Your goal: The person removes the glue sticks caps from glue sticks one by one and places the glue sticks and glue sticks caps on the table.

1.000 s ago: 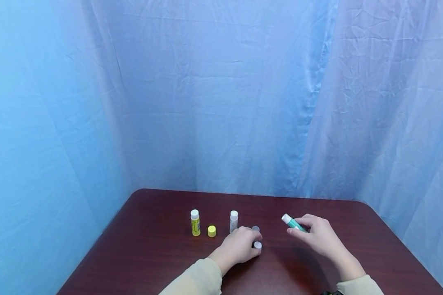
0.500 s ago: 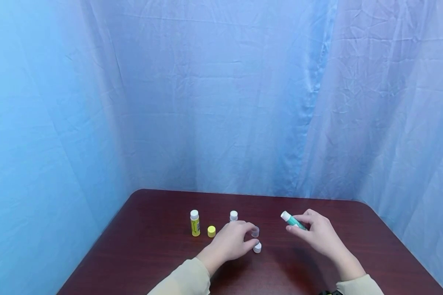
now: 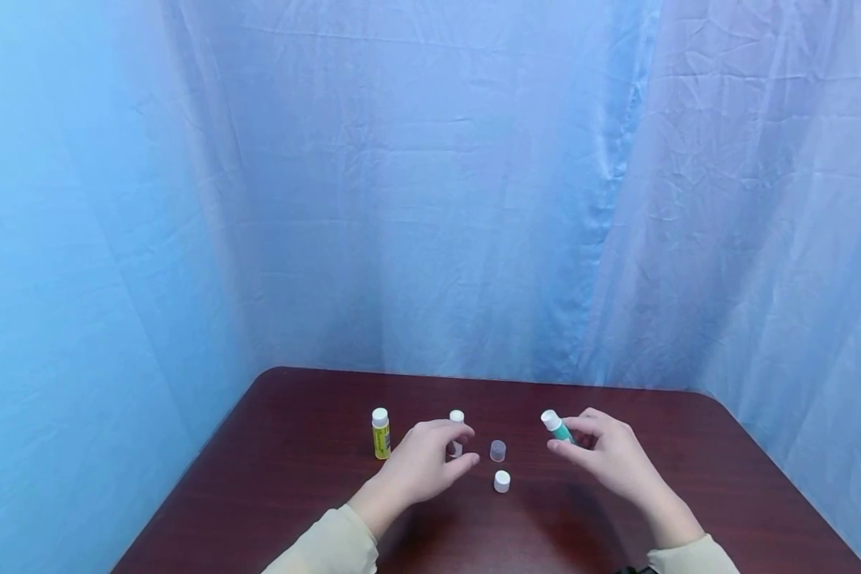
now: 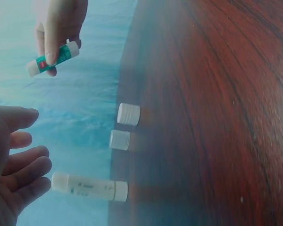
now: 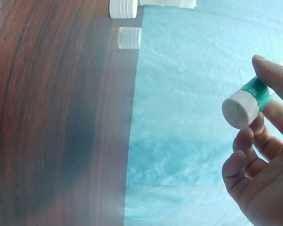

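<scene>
My right hand (image 3: 610, 456) pinches a green-and-white glue stick (image 3: 561, 431) above the table, between thumb and fingers. In the right wrist view, the white end of this glue stick (image 5: 243, 109) points toward the camera. Nothing is in my left hand (image 3: 422, 464), its fingers loosely bent, and it overlaps a white glue stick (image 3: 457, 417) in the head view. That white glue stick (image 4: 87, 186) stands on the table just beyond the fingertips in the left wrist view. A white cap (image 3: 501, 481) and a translucent cap (image 3: 498, 451) sit between my hands.
A yellow glue stick (image 3: 381, 441) with a white top stands upright left of my left hand. The dark red-brown table (image 3: 316, 399) has rounded back corners. Light blue curtains (image 3: 430, 199) hang behind it and along both sides.
My left hand has let go of the white cap and drawn back leftward, now covering the yellow cap. The green glue stick has turned in my right hand, its white end more toward me.
</scene>
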A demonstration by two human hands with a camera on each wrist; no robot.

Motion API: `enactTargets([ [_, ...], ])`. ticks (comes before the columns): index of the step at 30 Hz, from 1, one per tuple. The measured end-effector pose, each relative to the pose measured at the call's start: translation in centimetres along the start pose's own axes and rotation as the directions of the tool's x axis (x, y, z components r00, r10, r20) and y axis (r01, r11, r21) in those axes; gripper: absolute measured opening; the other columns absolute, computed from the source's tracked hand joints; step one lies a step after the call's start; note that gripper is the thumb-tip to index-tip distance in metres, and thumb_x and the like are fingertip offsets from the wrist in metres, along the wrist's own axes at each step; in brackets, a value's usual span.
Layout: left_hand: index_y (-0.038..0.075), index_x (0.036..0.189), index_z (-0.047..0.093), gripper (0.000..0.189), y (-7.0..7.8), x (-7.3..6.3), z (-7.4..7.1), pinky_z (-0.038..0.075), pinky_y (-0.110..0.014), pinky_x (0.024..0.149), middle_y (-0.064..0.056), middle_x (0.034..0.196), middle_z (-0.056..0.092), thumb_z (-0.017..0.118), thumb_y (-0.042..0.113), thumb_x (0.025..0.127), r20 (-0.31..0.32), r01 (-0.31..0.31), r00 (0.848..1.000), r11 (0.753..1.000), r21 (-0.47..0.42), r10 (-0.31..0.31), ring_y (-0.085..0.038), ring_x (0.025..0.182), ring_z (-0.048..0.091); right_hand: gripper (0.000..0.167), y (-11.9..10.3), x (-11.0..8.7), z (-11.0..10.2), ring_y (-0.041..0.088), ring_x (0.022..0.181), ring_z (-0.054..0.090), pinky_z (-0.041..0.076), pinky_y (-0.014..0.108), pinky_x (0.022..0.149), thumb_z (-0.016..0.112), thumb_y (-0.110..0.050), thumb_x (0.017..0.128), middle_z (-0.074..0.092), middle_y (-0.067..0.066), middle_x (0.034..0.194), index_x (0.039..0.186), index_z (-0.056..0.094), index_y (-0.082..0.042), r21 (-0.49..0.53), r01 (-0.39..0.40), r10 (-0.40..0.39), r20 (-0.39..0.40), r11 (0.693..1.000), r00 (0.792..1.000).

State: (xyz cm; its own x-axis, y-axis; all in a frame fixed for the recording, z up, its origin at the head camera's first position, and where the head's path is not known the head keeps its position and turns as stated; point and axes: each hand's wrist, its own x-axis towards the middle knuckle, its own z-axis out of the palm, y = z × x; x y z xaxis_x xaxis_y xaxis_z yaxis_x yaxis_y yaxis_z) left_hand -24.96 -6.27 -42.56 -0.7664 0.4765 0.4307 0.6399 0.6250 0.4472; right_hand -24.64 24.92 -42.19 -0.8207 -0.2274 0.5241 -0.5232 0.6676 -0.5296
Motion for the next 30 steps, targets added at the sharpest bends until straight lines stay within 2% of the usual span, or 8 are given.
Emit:
enactTargets([
  [5,0.015,0.118,0.073,0.03,-0.5,-0.6,-0.7,0.054,-0.026,0.079,0.005,0.103,0.071,0.076,0.03,0.093,-0.037,-0.02,0.999,0.999,0.029,0.021,-0.005,0.087,0.064,0.015,-0.2,0.1,0.4,0.007,0.061,0.057,0.047,0.027,0.055,0.087,-0.027,0.082,0.056,-0.011,0.075,0.092,0.076,-0.031,0.034,-0.02,0.019,0.043,0.999,0.999],
  [11,0.012,0.121,0.073,0.033,-1.2,-1.2,-1.3,0.054,-0.025,0.076,0.005,0.102,0.072,0.077,0.027,0.092,-0.048,-0.026,0.998,0.999,0.022,0.027,-0.009,0.085,0.065,0.012,-0.5,0.5,1.0,0.008,0.06,0.056,0.047,0.027,0.056,0.086,-0.028,0.084,0.056,-0.011,0.074,0.082,0.074,-0.029,0.031,-0.027,0.025,0.069,0.999,0.997],
  [16,0.011,0.112,0.075,0.026,-1.7,-1.6,-1.6,0.052,-0.022,0.072,0.003,0.096,0.071,0.079,0.025,0.09,-0.067,-0.029,0.997,0.999,0.021,0.031,-0.011,0.08,0.064,0.015,-0.9,0.7,1.4,0.008,0.06,0.055,0.046,0.026,0.056,0.087,-0.028,0.083,0.057,-0.011,0.074,0.082,0.073,-0.034,0.034,-0.036,0.033,0.08,0.999,0.996],
  [20,0.01,0.107,0.075,0.024,-2.0,-1.9,-1.6,0.051,-0.02,0.068,0.004,0.09,0.069,0.08,0.025,0.089,-0.076,-0.03,0.997,0.999,0.033,0.033,-0.011,0.076,0.063,0.012,-1.2,0.8,1.8,0.008,0.06,0.053,0.046,0.026,0.057,0.086,-0.029,0.083,0.058,-0.012,0.075,0.083,0.074,-0.031,0.039,-0.041,0.037,0.094,0.998,0.995],
  [30,0.008,0.113,0.075,0.03,-2.6,-2.5,-2.1,0.054,-0.027,0.075,-0.001,0.105,0.073,0.077,0.029,0.091,-0.051,0.016,0.999,0.997,0.077,-0.013,-0.011,0.082,0.065,0.013,-1.9,1.4,3.4,0.007,0.061,0.052,0.045,0.026,0.057,0.085,-0.026,0.084,0.059,-0.013,0.07,0.081,0.073,-0.028,0.063,-0.037,0.028,0.132,0.997,0.991],
])
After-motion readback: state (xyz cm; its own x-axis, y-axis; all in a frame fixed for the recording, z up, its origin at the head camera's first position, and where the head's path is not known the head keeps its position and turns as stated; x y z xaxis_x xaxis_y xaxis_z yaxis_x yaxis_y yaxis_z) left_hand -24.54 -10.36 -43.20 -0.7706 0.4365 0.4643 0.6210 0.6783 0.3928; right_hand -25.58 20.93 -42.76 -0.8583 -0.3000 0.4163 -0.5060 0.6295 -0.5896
